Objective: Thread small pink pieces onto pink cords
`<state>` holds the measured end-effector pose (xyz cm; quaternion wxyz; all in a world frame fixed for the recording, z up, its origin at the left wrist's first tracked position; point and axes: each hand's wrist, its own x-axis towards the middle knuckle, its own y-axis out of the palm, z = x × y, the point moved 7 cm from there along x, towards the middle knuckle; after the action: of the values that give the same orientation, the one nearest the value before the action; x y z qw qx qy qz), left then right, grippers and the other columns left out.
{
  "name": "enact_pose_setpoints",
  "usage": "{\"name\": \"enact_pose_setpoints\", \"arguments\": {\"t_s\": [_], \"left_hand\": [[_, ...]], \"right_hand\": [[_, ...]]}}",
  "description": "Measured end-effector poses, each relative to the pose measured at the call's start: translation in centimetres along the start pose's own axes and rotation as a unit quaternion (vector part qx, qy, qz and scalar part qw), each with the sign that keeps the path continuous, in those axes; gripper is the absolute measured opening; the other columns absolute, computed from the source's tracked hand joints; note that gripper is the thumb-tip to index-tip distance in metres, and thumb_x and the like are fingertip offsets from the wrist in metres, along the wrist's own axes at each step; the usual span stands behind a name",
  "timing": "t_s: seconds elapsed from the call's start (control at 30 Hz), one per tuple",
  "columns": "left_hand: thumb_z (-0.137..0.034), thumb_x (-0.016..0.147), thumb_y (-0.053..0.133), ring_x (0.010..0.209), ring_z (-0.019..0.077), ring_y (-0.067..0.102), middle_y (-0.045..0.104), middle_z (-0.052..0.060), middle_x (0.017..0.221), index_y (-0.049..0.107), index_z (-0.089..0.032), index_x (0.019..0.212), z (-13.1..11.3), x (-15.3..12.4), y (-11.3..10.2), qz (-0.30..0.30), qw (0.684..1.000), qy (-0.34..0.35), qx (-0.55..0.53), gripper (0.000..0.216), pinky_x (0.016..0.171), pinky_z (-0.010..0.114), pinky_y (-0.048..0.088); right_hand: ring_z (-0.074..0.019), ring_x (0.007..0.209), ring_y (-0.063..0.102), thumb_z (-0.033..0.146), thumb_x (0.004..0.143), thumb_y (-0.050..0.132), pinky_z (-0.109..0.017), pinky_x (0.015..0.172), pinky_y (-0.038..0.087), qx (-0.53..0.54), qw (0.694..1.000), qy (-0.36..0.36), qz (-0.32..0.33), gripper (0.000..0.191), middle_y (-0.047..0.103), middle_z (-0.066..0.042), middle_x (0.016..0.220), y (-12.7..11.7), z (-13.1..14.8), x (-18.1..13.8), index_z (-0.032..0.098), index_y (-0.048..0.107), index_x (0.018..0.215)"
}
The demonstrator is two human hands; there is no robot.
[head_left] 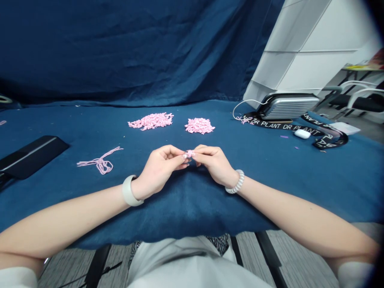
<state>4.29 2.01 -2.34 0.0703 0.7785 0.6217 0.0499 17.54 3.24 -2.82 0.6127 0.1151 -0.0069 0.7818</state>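
Observation:
My left hand (160,168) and my right hand (213,162) meet above the near middle of the blue-covered table (270,168). Both pinch a small pink piece (189,153) between their fingertips. Two heaps of small pink pieces lie beyond the hands: a wider heap (152,120) to the left and a rounder heap (199,125) to the right. A bundle of pink strings (100,162) lies on the cloth left of my left hand.
A black flat case (28,155) lies at the left edge. At the back right stand a silver ribbed case (288,106), a black lettered lanyard (300,127) and a small white earbud case (302,134). A blue cloth backdrop (135,48) hangs behind.

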Motion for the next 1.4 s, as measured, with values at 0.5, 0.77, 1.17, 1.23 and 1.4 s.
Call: {"name": "enact_pose_setpoints", "arguments": {"t_s": [0.5, 0.77, 1.17, 1.23, 1.4], "left_hand": [[-0.026, 0.069, 0.07, 0.077, 0.0147, 0.059, 0.064, 0.002, 0.077, 0.06, -0.015, 0.07, 0.1, 0.3, -0.7, -0.03, 0.999, -0.002, 0.039, 0.015, 0.057, 0.022, 0.052], [-0.025, 0.07, 0.067, 0.079, 0.0152, 0.057, 0.061, 0.001, 0.078, 0.058, -0.016, 0.071, 0.5, 0.4, -1.0, -0.042, 0.998, -0.006, 0.042, 0.013, 0.056, 0.022, 0.05], [-0.029, 0.068, 0.068, 0.073, 0.0101, 0.054, 0.06, 0.003, 0.101, 0.06, -0.015, 0.073, 1.2, 0.6, -0.6, -0.019, 0.995, -0.029, 0.094, 0.017, 0.056, 0.02, 0.043], [-0.028, 0.067, 0.069, 0.071, 0.0094, 0.054, 0.06, 0.003, 0.102, 0.06, -0.014, 0.072, 1.1, 0.6, -0.5, -0.02, 0.995, -0.025, 0.094, 0.017, 0.056, 0.021, 0.042], [-0.028, 0.068, 0.068, 0.071, 0.0094, 0.053, 0.061, 0.003, 0.096, 0.061, -0.014, 0.074, 1.6, 0.6, -0.2, 0.006, 0.995, -0.027, 0.097, 0.017, 0.056, 0.021, 0.042]], "right_hand": [[-0.0091, 0.056, 0.047, 0.023, 0.066, 0.069, -0.026, 0.056, 0.035, -0.044, 0.999, -0.01, -0.028, 0.009, 0.057, 0.0, 0.061, -0.6, 0.2, 0.0, 0.017, 0.07, 0.058], [-0.0087, 0.057, 0.047, 0.026, 0.069, 0.067, -0.024, 0.055, 0.037, -0.013, 1.0, 0.018, -0.005, 0.011, 0.058, 0.0, 0.065, -0.7, -0.8, 0.2, 0.016, 0.07, 0.071], [-0.0091, 0.059, 0.046, 0.037, 0.077, 0.06, -0.024, 0.057, 0.038, -0.179, 0.981, 0.013, 0.076, 0.024, 0.056, 0.0, 0.066, 0.6, -0.1, 0.3, 0.014, 0.061, 0.075], [-0.0093, 0.057, 0.045, 0.036, 0.079, 0.058, -0.024, 0.055, 0.037, -0.211, 0.975, 0.005, 0.066, 0.024, 0.055, 0.0, 0.063, 0.4, -0.1, 0.3, 0.014, 0.06, 0.071], [-0.0103, 0.058, 0.047, 0.031, 0.079, 0.055, -0.025, 0.058, 0.037, -0.244, 0.968, -0.021, 0.049, 0.021, 0.055, 0.0, 0.061, 0.1, -0.1, 0.4, 0.014, 0.056, 0.066]]}}
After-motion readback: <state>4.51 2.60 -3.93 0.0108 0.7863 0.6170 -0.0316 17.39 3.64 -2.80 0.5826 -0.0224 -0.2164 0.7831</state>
